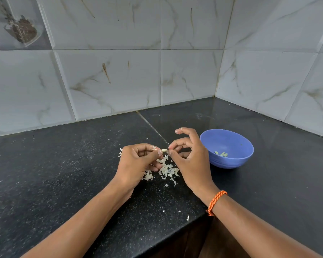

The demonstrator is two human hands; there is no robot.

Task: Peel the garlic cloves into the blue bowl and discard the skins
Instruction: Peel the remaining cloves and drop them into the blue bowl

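Left of the blue bowl (227,148), the left hand (136,162) pinches a garlic clove (164,150); the right hand (188,155) nips its skin at the other end. Beneath them lies a heap of garlic skins (167,170), not yet discarded. A few peeled cloves (221,154) sit in the bowl. Whether unpeeled cloves remain under the hands cannot be made out.

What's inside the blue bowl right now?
A few pale peeled garlic cloves lie at the bottom of the blue bowl. The near wall hides part of the bottom, so an exact count isn't possible.
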